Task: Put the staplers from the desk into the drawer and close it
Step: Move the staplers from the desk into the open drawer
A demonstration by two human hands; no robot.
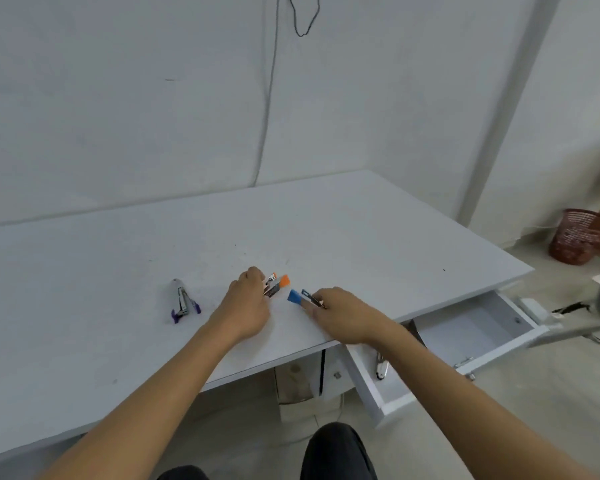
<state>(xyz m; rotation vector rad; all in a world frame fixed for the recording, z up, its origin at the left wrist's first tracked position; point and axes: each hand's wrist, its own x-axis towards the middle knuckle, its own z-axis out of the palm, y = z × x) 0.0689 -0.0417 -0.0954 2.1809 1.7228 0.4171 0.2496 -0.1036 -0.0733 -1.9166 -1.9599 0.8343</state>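
On the white desk [326, 230] lie three staplers. My left hand [246, 303] is closed around the rear of an orange stapler [278, 285], whose tip sticks out to the right. My right hand [343, 315] grips the back end of a blue stapler [297, 295] that rests on the desk. A purple stapler [184, 303] sits alone to the left, untouched. The white drawer [471, 327] under the desk's right end stands pulled out, with a small metal object [381, 367] partly hidden by my right forearm inside it.
A red mesh waste basket [581, 237] stands on the floor at the far right. A chair's metal leg [568, 329] reaches in beside the drawer. A black cable [267, 98] hangs down the wall behind the desk. My knees show at the bottom.
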